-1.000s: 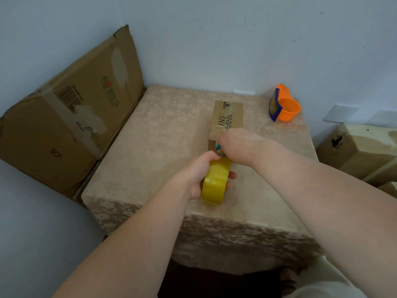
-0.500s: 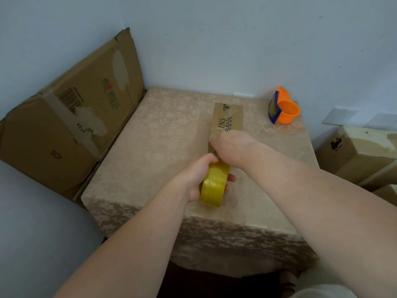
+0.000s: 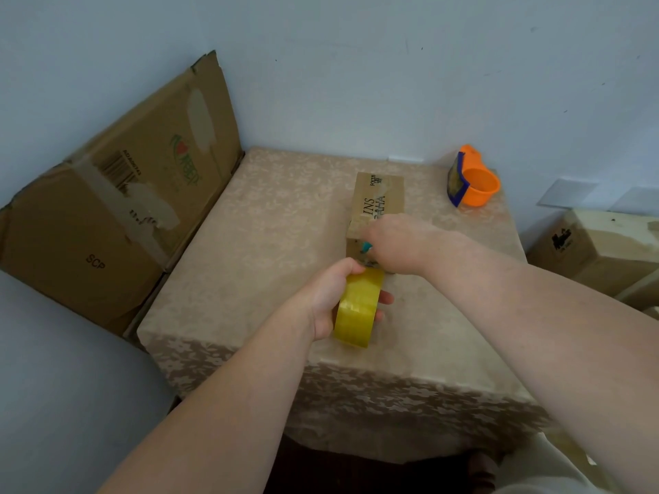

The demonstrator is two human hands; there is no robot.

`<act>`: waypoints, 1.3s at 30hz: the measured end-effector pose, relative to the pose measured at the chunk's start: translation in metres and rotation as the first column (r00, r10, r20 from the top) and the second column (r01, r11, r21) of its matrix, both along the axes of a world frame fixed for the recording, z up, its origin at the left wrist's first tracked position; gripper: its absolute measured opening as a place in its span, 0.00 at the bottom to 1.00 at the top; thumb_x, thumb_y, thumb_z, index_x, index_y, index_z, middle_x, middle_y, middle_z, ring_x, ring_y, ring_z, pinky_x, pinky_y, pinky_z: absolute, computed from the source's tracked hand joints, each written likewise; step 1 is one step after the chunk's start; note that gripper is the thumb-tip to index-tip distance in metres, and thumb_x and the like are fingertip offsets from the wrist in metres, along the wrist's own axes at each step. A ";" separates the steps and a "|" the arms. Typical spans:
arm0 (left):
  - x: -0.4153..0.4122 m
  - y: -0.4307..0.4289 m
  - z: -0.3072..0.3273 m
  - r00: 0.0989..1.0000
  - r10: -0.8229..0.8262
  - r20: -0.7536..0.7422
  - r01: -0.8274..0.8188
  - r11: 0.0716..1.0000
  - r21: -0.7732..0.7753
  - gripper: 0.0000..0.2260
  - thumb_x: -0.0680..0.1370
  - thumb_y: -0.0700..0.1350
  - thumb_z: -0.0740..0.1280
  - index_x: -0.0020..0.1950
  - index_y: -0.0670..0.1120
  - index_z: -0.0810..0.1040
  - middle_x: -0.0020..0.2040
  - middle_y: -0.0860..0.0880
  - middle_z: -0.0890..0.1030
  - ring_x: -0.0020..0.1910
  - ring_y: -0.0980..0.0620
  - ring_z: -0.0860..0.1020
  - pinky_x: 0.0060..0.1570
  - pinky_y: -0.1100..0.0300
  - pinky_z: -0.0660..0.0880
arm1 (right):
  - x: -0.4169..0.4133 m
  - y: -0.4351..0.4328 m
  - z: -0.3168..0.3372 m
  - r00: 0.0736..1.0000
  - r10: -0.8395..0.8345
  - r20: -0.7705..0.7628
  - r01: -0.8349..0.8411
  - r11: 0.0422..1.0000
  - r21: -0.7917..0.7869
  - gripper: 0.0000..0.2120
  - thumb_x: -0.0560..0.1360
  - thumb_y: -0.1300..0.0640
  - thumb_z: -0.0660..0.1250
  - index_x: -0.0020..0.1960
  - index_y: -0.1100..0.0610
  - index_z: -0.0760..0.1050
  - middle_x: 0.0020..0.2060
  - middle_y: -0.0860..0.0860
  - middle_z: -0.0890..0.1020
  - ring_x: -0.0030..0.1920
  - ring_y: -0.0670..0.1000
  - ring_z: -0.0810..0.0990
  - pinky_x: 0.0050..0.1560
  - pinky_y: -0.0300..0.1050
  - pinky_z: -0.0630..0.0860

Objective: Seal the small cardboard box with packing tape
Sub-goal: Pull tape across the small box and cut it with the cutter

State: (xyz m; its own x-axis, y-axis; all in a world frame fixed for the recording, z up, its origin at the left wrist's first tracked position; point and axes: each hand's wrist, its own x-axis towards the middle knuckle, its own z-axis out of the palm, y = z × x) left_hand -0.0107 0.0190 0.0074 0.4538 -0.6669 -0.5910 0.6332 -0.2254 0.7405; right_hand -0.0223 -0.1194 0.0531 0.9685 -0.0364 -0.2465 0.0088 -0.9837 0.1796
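Yellow tape roll [image 3: 357,308], brown box [image 3: 379,203] with black lettering, orange-and-blue dispenser [image 3: 472,181], and a beige, floral-patterned cloth [image 3: 267,244] over the desk.

one head-worn wide view looks forward and down, close over the table [image 3: 271,222] and wall corner
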 end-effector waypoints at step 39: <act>-0.002 0.000 -0.002 0.999 0.039 -0.021 -0.039 0.999 -0.037 0.11 0.77 0.46 0.57 0.49 0.45 0.77 0.42 0.38 0.83 0.31 0.43 0.78 0.42 0.52 0.74 | -0.004 0.012 0.004 0.999 0.002 -0.041 -0.005 0.998 -0.068 0.15 0.79 0.63 0.54 0.62 0.60 0.74 0.60 0.57 0.77 0.58 0.58 0.78 0.51 0.50 0.76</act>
State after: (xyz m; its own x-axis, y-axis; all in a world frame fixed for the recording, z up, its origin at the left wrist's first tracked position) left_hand -0.0125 0.0194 0.0057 0.4680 -0.6706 -0.5755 0.6559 -0.1728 0.7348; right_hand -0.0259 -0.1070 0.0571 0.9578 -0.0511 -0.2827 0.0209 -0.9691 0.2460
